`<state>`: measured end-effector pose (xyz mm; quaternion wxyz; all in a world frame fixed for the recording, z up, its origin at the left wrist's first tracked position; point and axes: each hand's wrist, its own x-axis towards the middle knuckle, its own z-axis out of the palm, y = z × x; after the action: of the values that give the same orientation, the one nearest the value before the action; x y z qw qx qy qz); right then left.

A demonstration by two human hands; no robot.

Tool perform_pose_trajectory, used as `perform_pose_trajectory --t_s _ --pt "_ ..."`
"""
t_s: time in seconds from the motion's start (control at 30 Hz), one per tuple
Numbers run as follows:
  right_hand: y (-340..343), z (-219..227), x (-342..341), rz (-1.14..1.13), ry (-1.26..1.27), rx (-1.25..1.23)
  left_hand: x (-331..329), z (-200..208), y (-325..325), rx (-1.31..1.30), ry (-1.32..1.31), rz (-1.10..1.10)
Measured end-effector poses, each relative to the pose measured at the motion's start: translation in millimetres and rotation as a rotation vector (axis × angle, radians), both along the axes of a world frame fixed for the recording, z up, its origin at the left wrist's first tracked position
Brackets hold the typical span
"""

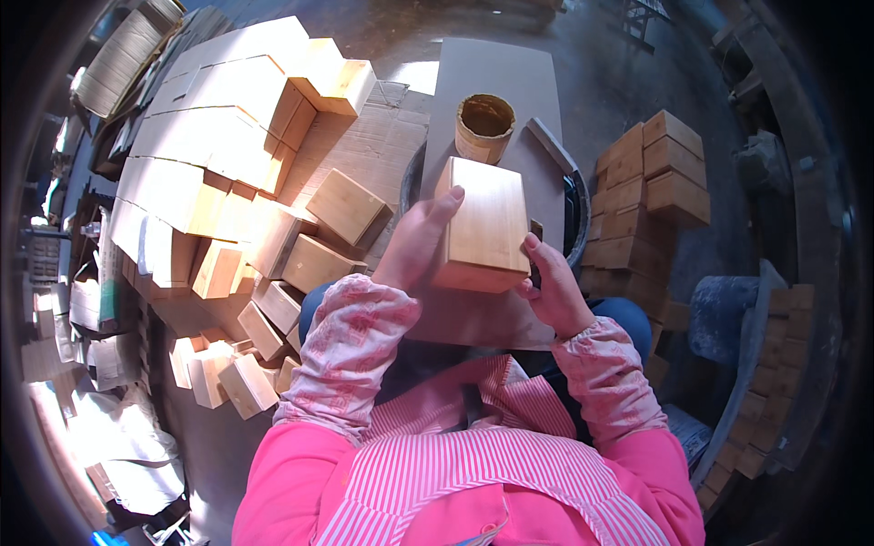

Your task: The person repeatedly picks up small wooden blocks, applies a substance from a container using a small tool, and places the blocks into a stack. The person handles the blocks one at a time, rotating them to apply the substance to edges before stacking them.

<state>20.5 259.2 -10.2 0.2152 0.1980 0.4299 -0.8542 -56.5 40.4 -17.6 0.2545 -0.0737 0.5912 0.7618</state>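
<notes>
A pale wooden box with smooth faces is held up before me, over a board across my lap. My left hand grips its left side, thumb on the upper edge and fingers hidden behind. At the lower right corner my right hand is closed on it, thumb tip against the side and fingers partly under it. Just beyond the box stands a round tin with a yellow-stained rim and dark inside. The board is flat and greyish. A small brown thing shows behind the right thumb, too hidden to name.
To my left, similar wooden boxes lie loose on cardboard, beside a tall stack. Another stack of boxes stands at the right. A narrow strip leans at the board's right edge. More wooden blocks line the far right.
</notes>
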Motion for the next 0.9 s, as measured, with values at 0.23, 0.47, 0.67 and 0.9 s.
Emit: perform_pose_trajectory --t_s 0.23,0.47,0.67,0.9 --pt "2 0 -1 -0.021 -0.017 0.057 1 15 7 -0.029 0.027 0.003" --pt "8 -2 4 -0.037 -0.040 0.135 7 21 12 -0.007 0.061 -0.015" --pt "18 9 16 -0.059 0.287 0.628 2 -4 13 -0.009 0.115 -0.007" --pt "13 50 36 0.031 0.853 1.195 0 -11 18 -0.044 0.104 0.024"
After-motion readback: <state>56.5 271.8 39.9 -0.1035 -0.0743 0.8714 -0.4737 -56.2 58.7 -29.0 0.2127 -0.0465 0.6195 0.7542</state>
